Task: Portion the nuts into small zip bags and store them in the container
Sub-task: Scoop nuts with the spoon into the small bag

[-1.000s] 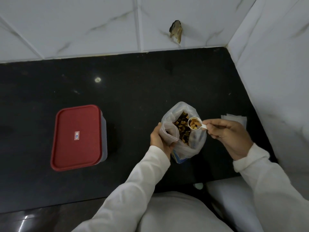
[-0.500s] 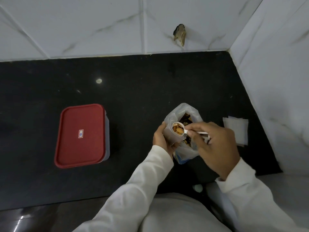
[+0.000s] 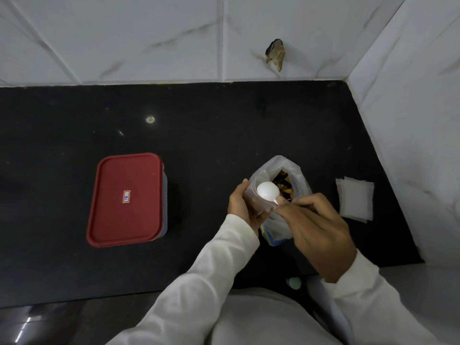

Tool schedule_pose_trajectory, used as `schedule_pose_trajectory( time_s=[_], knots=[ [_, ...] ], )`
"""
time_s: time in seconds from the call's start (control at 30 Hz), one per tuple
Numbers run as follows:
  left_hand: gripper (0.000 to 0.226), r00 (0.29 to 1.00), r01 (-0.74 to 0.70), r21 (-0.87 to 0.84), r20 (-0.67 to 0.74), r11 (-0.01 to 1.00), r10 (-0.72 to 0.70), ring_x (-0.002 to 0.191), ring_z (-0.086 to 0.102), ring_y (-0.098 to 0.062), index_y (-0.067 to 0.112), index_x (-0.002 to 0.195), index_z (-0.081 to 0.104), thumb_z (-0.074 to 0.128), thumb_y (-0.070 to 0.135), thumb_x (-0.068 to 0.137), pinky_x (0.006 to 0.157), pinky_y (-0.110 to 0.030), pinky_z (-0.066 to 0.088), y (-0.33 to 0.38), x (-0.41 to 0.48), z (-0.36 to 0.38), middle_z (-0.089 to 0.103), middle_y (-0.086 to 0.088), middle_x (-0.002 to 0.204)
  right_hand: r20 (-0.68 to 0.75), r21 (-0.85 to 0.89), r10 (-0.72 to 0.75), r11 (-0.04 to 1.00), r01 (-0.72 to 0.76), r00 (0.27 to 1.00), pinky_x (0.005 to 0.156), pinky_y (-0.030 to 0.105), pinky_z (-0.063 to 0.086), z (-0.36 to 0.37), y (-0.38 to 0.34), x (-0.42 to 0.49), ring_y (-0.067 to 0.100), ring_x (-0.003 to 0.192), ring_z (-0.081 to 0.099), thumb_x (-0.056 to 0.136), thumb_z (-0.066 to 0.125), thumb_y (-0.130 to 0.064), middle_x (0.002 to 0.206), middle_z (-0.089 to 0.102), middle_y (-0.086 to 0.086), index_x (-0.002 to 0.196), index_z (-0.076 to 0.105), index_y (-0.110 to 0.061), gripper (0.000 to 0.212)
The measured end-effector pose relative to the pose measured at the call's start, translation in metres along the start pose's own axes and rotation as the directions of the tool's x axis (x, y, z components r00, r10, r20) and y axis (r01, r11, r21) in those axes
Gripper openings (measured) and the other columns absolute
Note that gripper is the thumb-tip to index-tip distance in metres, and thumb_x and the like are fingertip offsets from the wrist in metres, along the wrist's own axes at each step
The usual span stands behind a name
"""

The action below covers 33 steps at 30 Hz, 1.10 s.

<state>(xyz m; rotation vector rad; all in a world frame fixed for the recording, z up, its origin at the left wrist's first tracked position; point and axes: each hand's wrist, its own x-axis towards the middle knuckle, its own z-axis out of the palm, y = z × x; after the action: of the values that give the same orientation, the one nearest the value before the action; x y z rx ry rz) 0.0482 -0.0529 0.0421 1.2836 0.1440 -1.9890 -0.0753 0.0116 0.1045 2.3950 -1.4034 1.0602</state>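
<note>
Nuts bag [image 3: 300, 180] sits between red-lidded container [image 3: 127, 199] and flat zip bags [image 3: 355, 199].

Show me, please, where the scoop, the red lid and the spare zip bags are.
scoop [image 3: 267, 190], head view, back of its overturned bowl
red lid [image 3: 127, 199], head view, its middle, by the label
spare zip bags [image 3: 355, 199], head view, middle of the top bag

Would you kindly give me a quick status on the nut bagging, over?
Left hand grips small clear zip bag. Right hand pinches white plastic scoop, upturned over it. Red-lidded container closed, apart. Nothing in the way.
</note>
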Motion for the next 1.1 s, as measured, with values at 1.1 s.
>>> schedule_pose_trajectory(
  time_s=[1.1],
  knots=[
    [0.042, 0.990, 0.033, -0.026, -0.137, 0.999, -0.036, 0.080, 0.063, -0.023, 0.021, 0.129, 0.058, 0.058, 0.042, 0.093, 0.049, -0.027, 0.050, 0.006, 0.010, -0.024, 0.065, -0.013, 0.110, 0.355, 0.194, 0.918, 0.110, -0.975, 0.174, 0.088, 0.030, 0.052, 0.043, 0.036, -0.040, 0.007, 0.095, 0.063, 0.089, 0.067, -0.018, 0.096, 0.069, -0.013, 0.099, 0.072, -0.028, 0.015]
  ],
)
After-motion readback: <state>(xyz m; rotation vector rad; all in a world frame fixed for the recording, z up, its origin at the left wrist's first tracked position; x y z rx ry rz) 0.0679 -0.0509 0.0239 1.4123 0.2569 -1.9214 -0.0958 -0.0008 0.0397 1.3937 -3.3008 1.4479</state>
